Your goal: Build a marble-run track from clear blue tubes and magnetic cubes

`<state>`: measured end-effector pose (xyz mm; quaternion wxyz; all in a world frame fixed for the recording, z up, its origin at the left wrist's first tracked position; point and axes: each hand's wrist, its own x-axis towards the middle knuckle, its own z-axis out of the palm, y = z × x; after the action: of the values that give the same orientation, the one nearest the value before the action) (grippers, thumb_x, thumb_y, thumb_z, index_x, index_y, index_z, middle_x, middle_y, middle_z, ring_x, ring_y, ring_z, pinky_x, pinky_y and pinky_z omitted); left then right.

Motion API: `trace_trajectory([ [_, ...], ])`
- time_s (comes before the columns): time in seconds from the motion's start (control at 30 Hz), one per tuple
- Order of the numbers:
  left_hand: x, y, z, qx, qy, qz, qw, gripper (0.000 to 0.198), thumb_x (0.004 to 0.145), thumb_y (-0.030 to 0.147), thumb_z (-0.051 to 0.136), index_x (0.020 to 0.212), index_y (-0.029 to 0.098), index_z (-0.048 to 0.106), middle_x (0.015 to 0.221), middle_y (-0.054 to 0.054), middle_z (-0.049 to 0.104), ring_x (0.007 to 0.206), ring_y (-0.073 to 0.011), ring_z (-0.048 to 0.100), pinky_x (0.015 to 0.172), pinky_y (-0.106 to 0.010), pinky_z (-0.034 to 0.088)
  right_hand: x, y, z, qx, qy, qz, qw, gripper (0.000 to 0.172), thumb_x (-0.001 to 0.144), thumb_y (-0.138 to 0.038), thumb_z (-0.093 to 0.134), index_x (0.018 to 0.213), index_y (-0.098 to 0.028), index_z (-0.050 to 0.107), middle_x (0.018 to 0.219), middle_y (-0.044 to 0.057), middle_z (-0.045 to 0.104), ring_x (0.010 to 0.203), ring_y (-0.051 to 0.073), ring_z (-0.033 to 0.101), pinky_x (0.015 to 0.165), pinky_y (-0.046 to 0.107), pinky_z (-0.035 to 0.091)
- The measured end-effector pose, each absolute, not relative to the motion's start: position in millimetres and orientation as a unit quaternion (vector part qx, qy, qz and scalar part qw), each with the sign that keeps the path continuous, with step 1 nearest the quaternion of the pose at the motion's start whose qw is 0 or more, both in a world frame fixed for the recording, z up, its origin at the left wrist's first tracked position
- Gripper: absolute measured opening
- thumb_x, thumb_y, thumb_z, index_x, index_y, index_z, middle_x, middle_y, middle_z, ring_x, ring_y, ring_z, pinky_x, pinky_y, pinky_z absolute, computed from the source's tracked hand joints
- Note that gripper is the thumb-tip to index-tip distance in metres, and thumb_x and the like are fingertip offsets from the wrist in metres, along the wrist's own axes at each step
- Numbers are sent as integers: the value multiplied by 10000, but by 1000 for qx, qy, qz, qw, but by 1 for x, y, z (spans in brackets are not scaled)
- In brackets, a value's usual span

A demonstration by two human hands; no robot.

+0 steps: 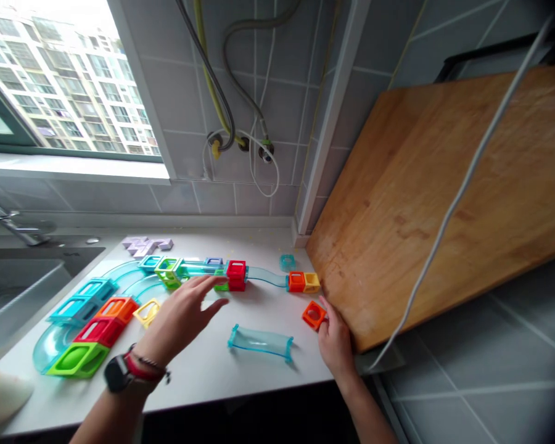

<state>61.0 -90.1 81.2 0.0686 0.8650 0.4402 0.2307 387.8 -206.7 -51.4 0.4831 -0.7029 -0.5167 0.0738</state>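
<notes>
My left hand (182, 314) hovers over the white counter with fingers stretched out and apart, fingertips close to a green piece and a red cube frame (235, 274) of a toy marble track. My right hand (335, 339) rests near the counter's right edge, its fingers touching a small orange square piece (313, 314); whether they grip it is unclear. A loose clear blue trough piece (260, 342) lies between the hands. An orange (296, 282) and a yellow cube (311, 282) end the track at the right.
Coloured cube frames (90, 320) and curved blue tracks lie at the left. Lilac pieces (145, 245) sit at the back. A wooden board (444, 197) leans at the right, and a white cable (448, 209) crosses it. A sink (13, 290) and tap are at the far left.
</notes>
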Motion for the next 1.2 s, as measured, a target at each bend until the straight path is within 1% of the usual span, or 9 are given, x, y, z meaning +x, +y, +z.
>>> trace_trajectory([
  [0.2,-27,-96,19,833,505,223,25,661,870,553,625,1438,241,492,1363,-146,629,1269,-364,588,1052,-532,496,346,-205,11,-606,-604,26,516,531,905,-86,396,1366,-236,614,1379,102,628,1341,268,551,1141,492,463],
  [0.33,-26,-95,4,822,521,226,33,641,890,466,595,1461,213,451,1330,-160,649,1186,-358,639,996,-511,525,275,-185,53,-513,-756,172,370,417,954,-133,445,1305,-252,638,1124,64,719,1055,215,688,958,335,571],
  [0.4,-25,-95,3,815,523,246,51,644,899,402,575,1490,214,399,1312,-147,659,1152,-333,658,979,-494,533,237,-167,63,-490,-805,181,281,368,973,-212,497,1316,-260,621,1164,63,709,1059,230,685,942,340,571],
  [0.67,-26,-96,0,795,512,320,59,856,858,239,608,1585,228,155,1474,-191,474,1226,-325,615,1010,-497,529,155,-79,43,-422,-882,144,151,572,901,-221,588,1459,-235,461,1491,92,511,1219,262,596,992,383,552],
  [0.77,-27,-96,-1,803,497,326,51,892,854,209,608,1598,248,117,1518,-180,428,1347,-349,521,1082,-520,477,151,-64,36,-373,-909,148,107,585,881,-246,635,1440,-283,468,1415,67,560,1161,262,617,940,377,564],
  [0.83,-27,-95,-1,804,498,320,53,898,859,198,600,1605,260,102,1482,-174,470,1240,-329,600,1048,-513,502,152,-61,34,-381,-909,143,89,565,875,-252,663,1411,-305,490,1312,54,599,1062,242,647,876,344,574],
  [0.97,-27,-93,-5,803,502,313,64,851,886,238,606,1605,233,151,1262,-148,626,938,-272,693,917,-477,562,165,-71,32,-420,-887,147,121,480,889,-233,647,1356,-266,542,1253,79,594,924,221,672,825,336,580],
  [1.1,-33,-88,-9,818,498,280,64,746,881,357,673,1540,223,350,1346,-157,615,1135,-329,657,977,-494,535,191,-89,33,-466,-822,217,245,508,855,-141,610,1356,-217,568,1296,118,592,1043,252,667,923,380,567],
  [1.2,-37,-86,-5,835,485,252,60,625,839,430,742,1400,237,546,1396,-145,609,1241,-354,607,1047,-516,498,214,-103,36,-465,-703,392,367,361,915,-241,587,1271,-225,642,1203,82,677,1009,229,685,908,385,582],
])
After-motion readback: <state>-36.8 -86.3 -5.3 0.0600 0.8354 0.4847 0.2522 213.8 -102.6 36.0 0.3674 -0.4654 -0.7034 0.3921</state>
